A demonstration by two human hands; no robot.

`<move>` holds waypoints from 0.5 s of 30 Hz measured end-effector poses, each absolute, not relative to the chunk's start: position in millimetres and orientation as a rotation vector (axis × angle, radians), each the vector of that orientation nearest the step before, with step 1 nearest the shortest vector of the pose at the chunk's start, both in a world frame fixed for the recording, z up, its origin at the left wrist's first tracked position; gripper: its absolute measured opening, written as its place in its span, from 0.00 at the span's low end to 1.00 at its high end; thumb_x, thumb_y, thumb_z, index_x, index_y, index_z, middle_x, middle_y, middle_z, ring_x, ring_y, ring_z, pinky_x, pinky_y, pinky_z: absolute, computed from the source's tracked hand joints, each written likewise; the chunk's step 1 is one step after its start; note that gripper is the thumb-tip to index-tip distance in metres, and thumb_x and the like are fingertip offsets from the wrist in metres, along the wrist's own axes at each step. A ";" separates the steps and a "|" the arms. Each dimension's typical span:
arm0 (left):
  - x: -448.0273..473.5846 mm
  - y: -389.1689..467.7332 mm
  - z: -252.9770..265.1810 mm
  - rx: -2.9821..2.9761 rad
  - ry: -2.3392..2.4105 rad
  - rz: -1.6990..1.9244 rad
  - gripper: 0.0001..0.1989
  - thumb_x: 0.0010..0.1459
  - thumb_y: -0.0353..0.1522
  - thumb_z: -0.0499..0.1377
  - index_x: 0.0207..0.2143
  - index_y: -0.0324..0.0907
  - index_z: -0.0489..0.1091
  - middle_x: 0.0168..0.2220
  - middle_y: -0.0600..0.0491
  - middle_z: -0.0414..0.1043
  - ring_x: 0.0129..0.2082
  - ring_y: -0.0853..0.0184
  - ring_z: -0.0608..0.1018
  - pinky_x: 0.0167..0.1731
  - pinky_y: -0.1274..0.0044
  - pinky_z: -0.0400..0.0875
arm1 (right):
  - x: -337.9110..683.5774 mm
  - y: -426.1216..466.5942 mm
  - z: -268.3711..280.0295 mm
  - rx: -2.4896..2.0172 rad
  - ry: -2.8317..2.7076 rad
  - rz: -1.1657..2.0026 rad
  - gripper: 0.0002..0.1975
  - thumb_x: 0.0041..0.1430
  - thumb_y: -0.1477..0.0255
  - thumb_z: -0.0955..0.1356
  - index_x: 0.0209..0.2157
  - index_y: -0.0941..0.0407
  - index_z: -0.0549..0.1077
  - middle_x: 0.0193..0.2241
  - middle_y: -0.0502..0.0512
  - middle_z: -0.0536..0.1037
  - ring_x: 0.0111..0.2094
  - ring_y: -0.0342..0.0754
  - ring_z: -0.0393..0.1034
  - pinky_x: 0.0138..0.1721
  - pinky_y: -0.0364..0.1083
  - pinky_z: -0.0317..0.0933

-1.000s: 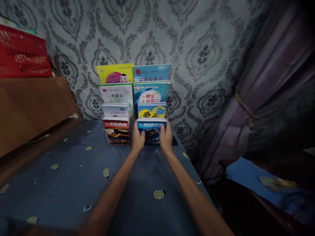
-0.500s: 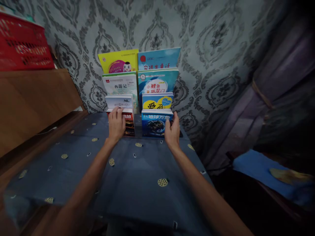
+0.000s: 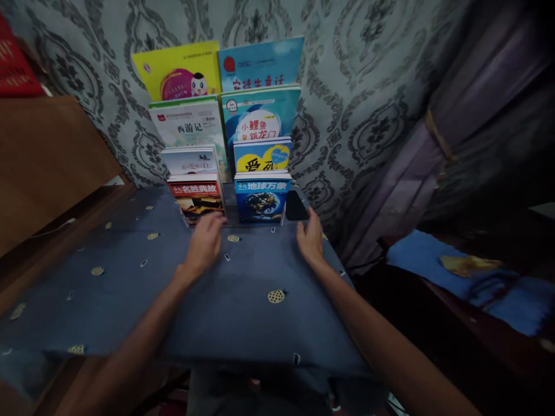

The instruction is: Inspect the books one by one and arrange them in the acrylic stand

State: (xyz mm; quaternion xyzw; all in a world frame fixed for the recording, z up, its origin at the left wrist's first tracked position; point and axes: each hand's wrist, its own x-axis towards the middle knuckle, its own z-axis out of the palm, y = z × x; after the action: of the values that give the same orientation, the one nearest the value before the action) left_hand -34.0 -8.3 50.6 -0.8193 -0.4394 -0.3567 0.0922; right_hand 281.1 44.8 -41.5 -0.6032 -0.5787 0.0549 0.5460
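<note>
Two columns of books stand in tiers at the back of the table. In front on the left is a red-topped book (image 3: 197, 199), with a blue book with an Earth picture (image 3: 262, 202) on its right. My left hand (image 3: 204, 242), slightly blurred and empty, hovers before the red-topped book's lower edge, fingers stretched out. To the right of the blue book, my right hand (image 3: 310, 238) is empty, its thumb and fingers apart. A dark flat object like a phone (image 3: 296, 205) lies just beyond it. Behind rise a yellow book (image 3: 182, 72), a white-green book (image 3: 191, 124) and teal books (image 3: 262, 110).
A dark blue cloth (image 3: 243, 312) with pineapple prints covers the table. On the left stands a wooden panel (image 3: 47, 162) with a red basket (image 3: 17, 63) on it. A tied purple curtain (image 3: 403, 173) hangs at the right, near a blue cloth (image 3: 420, 257).
Both hands have come away from the front books and moved towards me, the right one also outwards. The red-topped book and the dark flat object now show more fully. The view has shifted.
</note>
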 end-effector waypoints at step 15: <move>0.0 -34.7 -7.0 -2.934 -1.235 -0.595 0.13 0.68 0.26 0.50 0.50 0.41 0.70 0.52 0.44 0.74 0.53 0.59 0.75 0.56 0.66 0.70 | 279.8 95.8 -22.6 -2.085 -1.507 0.047 0.45 0.58 0.53 0.70 0.64 0.71 0.56 0.59 0.86 0.66 0.60 0.76 0.62 0.56 0.66 0.56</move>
State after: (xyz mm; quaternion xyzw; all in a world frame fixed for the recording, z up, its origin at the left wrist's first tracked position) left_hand 0.0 -34.7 -7.0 -0.9049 -0.3810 -0.1836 -0.0483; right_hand 279.8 95.8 -22.6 -0.7778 -0.5621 0.0174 0.2807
